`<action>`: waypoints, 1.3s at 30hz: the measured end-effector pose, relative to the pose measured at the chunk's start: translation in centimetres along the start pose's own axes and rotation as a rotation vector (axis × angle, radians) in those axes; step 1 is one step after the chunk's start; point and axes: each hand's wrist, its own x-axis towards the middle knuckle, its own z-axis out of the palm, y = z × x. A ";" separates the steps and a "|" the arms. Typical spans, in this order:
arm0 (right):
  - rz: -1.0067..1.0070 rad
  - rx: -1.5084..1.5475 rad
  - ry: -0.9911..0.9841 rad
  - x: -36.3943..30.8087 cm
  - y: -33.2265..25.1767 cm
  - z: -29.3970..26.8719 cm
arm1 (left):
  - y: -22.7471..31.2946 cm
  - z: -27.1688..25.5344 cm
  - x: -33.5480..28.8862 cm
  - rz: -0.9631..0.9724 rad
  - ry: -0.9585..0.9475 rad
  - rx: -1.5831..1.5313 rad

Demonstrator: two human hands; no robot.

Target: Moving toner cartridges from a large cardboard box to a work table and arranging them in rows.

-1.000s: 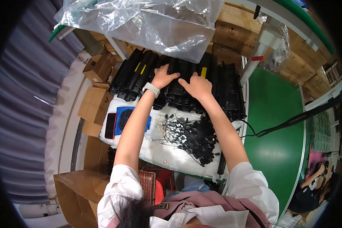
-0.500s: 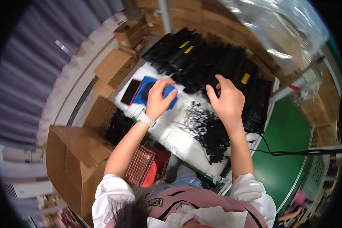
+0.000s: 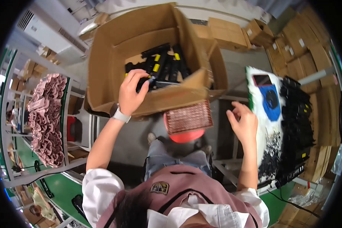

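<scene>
My left hand [image 3: 131, 94] is over the near rim of a large open cardboard box [image 3: 148, 35]. Its fingers are curved, with the thumb apart, and I see nothing gripped in them. Inside the box lie several long black plastic parts [image 3: 164, 67], some with yellow labels. My right hand [image 3: 244, 122] hangs open beside the left edge of a white-covered table [image 3: 260, 131], fingers bent and thumb apart. On that table are a blue cloth [image 3: 268, 113] with a black item [image 3: 271, 98] on it, a phone [image 3: 262, 80], and a pile of small black parts [image 3: 269, 161].
A red stool [image 3: 190, 136] with a brown woven-looking pad [image 3: 189, 118] stands between the box and me. Rows of long black parts [image 3: 295, 125] line the table's far side. Pink moulded parts [image 3: 47, 114] fill a rack at left. Cartons [image 3: 228, 33] stand at the back.
My view and body have turned left, from the table to the large box. My left hand has gone from above the blue cloth to the box; my right hand has left the small parts.
</scene>
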 end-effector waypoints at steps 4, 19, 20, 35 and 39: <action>-0.103 0.118 -0.084 2.6 -9.7 6.2 | -10.1 -8.2 -5.8 -0.191 -0.245 0.293; -0.425 -0.424 -0.929 23.8 -17.4 22.8 | -10.8 -10.4 -7.9 -0.246 -0.895 0.006; -0.483 -0.464 -0.920 25.4 -16.2 25.4 | -10.8 -10.2 -7.6 -0.248 -0.902 0.022; -0.233 -0.441 -1.193 24.2 0.4 47.2 | -16.0 2.0 1.0 -0.818 -1.518 -0.007; -0.484 -0.517 -1.174 28.4 0.3 46.1 | -23.0 12.6 -9.6 -0.469 -1.400 0.448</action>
